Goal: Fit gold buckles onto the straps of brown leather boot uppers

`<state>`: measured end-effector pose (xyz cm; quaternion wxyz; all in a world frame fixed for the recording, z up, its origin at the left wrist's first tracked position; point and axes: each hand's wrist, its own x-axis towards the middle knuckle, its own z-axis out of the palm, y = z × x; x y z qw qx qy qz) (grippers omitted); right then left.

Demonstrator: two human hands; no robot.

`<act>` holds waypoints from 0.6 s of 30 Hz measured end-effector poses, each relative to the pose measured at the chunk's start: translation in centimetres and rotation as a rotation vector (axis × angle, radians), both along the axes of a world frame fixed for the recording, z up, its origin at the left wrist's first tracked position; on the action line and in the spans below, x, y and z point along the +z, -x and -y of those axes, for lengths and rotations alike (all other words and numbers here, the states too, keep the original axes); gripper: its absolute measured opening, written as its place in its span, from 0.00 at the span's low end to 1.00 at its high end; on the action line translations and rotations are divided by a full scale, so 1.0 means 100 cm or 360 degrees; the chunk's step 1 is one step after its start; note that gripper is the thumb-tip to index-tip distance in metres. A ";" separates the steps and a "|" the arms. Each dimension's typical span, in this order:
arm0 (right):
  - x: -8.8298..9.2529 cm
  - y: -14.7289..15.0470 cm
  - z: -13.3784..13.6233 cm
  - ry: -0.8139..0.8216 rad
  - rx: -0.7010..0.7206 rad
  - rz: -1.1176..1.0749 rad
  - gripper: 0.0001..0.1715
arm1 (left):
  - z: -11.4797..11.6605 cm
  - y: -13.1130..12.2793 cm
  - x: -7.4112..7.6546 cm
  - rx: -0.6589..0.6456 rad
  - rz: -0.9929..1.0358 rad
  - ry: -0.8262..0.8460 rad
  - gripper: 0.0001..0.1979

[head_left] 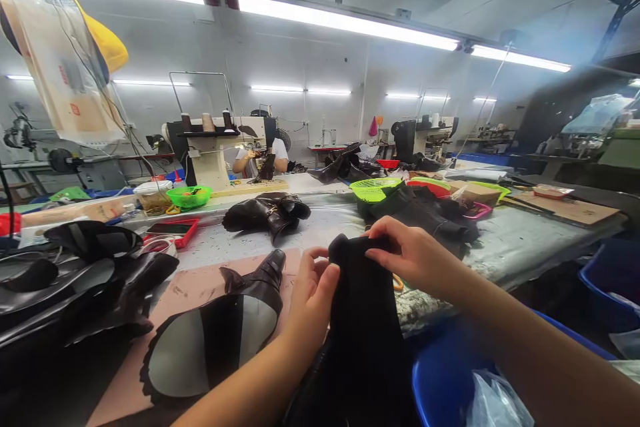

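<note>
A shoe workshop: sewing machines (220, 147) (several), leather boot uppers (267, 212) on benches.

The view comes from the person's head and faces forward across the tabletop (520, 240) toward the far wall. It is tilted only slightly down, so the ceiling light strips (345, 19) run along the top and both forearms enter from the bottom edge. The left hand (313, 293) and right hand (407, 257), both closed on a black piece (365, 320), sit close to the lens, just below the middle. The wide lens bends straight lines near the borders. A sewing machine (215, 147) and a person (277, 150) behind it appear small and far back, left of centre. A blue bin (445, 373) lies nearest, at lower right.
</note>
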<state>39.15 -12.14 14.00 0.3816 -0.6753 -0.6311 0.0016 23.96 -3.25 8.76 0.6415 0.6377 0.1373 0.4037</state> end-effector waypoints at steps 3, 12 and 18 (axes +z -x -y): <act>-0.016 0.005 -0.004 -0.0290 0.0101 -0.0506 0.27 | -0.001 0.002 0.002 0.0232 -0.0073 -0.0146 0.17; -0.030 0.022 -0.004 0.0081 0.0304 -0.1267 0.23 | -0.005 0.007 0.006 0.0040 -0.0098 -0.0026 0.11; -0.028 0.001 -0.005 -0.0493 -0.0028 -0.1677 0.23 | -0.012 0.013 -0.025 -0.0221 -0.0534 -0.0322 0.10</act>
